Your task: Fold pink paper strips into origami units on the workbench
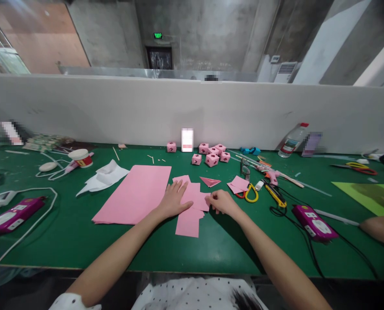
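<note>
My left hand lies flat with its fingers spread on several overlapping cut pieces of pink paper. To the right, my right hand has its fingers curled and pressed together at the right edge of a pink paper piece. Partly under my left forearm is a stack of large pink paper sheets. Just beyond my hands lies a folded pink paper triangle. Small pink squares rest beside scissors with red and yellow handles.
Several small pink paper cubes sit near the partition. At the right are a yellow utility knife, a pink glue gun, a bottle and a purple pack. White tissue and a paper cup stand left. Another person's arm reaches in.
</note>
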### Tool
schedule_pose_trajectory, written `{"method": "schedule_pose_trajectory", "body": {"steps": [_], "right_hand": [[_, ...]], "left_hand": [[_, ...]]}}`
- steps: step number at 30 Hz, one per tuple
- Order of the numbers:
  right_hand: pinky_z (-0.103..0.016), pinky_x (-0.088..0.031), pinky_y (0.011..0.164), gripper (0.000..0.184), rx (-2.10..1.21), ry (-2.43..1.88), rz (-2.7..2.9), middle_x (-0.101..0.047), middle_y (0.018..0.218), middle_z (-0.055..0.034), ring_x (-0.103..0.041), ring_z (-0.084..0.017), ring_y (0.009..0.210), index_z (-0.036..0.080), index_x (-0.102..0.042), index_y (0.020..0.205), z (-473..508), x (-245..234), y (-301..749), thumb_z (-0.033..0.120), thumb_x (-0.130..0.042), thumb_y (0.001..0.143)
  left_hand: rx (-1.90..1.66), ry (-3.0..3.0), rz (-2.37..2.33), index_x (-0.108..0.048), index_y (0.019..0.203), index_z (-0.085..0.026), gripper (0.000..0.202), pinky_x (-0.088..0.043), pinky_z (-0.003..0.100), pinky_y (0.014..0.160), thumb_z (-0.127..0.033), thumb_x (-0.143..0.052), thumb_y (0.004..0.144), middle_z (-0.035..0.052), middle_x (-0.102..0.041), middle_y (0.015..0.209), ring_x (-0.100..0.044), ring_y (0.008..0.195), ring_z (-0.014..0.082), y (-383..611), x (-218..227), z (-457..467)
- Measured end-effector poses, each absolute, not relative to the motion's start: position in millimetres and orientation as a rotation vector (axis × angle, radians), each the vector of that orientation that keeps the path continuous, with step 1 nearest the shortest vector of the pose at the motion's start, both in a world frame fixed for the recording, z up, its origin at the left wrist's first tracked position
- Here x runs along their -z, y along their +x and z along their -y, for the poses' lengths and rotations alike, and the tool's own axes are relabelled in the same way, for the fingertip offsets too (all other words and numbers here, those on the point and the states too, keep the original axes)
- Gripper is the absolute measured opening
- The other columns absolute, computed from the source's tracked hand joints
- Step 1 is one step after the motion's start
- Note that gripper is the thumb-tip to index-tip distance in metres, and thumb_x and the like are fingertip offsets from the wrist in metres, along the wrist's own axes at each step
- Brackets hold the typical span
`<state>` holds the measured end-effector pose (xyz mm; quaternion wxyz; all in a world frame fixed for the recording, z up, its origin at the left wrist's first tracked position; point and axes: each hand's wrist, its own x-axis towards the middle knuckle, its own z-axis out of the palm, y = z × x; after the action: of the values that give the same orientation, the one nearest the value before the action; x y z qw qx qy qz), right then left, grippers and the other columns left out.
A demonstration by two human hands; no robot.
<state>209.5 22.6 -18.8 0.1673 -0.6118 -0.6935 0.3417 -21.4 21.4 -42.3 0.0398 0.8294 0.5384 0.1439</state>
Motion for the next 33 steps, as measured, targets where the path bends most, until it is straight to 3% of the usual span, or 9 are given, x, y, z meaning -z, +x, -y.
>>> {"method": "schedule_pose_trajectory", "body": {"steps": [3,5,11,15,21,28,33], "right_hand": [[-0.013,-0.032,0.030,0.030,-0.938,-1.736,1.997,-0.065,0.054,-0.0013,-0.058,-0.009,0.037,0.017,-0.059,0.063,-22,18,211,0.035,-0.053,0.085],[-0.014,-0.034,0.032,0.029,-0.908,-1.739,2.017,-0.065,0.053,-0.0009,-0.059,-0.010,0.038,0.017,-0.059,0.062,-22,17,212,0.034,-0.052,0.085],[-0.015,-0.037,0.036,0.025,-0.862,-1.727,2.034,-0.066,0.056,-0.0001,-0.059,-0.009,0.038,0.017,-0.057,0.065,-22,19,215,0.031,-0.052,0.085],[-0.014,-0.034,0.033,0.022,-0.904,-1.664,2.008,-0.066,0.059,0.0002,-0.058,-0.008,0.038,0.017,-0.057,0.070,-21,21,213,0.033,-0.054,0.086],[-0.013,-0.031,0.027,0.026,-1.151,-1.594,1.998,-0.066,0.060,-0.0002,-0.057,-0.008,0.037,0.017,-0.057,0.068,-17,18,206,0.036,-0.055,0.085],[-0.014,-0.031,0.027,0.024,-1.164,-1.601,1.994,-0.066,0.060,0.0000,-0.058,-0.009,0.038,0.018,-0.055,0.069,-15,18,207,0.036,-0.054,0.084],[-0.013,-0.033,0.032,0.016,-1.100,-1.488,1.918,-0.064,0.062,0.0023,-0.058,-0.008,0.042,0.018,-0.052,0.074,-17,22,206,0.031,-0.058,0.080]], "left_hand": [[-0.512,2.502,-1.696,-0.035,0.143,-0.012,0.076,-0.036,0.047,0.101,-0.053,-0.053,0.082,0.0190,-0.049,0.134,-0.044,0.123,0.0338,-21,35,-15],[-0.510,2.487,-1.711,-0.037,0.142,-0.011,0.072,-0.041,0.045,0.095,-0.048,-0.053,0.083,0.0181,-0.054,0.126,-0.048,0.115,0.0334,-20,31,-11],[-0.561,2.480,-1.656,-0.037,0.141,-0.012,0.069,-0.042,0.043,0.094,-0.039,-0.056,0.081,0.0161,-0.056,0.121,-0.049,0.110,0.0309,-22,28,-12],[-0.648,2.444,-1.592,-0.036,0.142,-0.011,0.063,-0.043,0.040,0.096,-0.024,-0.051,0.082,0.0154,-0.056,0.121,-0.051,0.111,0.0268,-27,29,-15],[-0.629,2.450,-1.571,-0.037,0.141,-0.011,0.070,-0.042,0.044,0.099,-0.038,-0.058,0.080,0.0165,-0.055,0.127,-0.050,0.116,0.0304,-29,32,-15],[-0.664,2.477,-1.629,-0.039,0.140,-0.013,0.056,-0.049,0.038,0.091,-0.018,-0.046,0.085,0.0152,-0.059,0.123,-0.057,0.110,0.0256,-30,31,-19],[-0.823,2.436,-1.596,-0.037,0.141,-0.016,0.053,-0.051,0.036,0.088,-0.015,-0.039,0.088,0.0128,-0.061,0.122,-0.061,0.106,0.0231,-27,27,-18]]}}
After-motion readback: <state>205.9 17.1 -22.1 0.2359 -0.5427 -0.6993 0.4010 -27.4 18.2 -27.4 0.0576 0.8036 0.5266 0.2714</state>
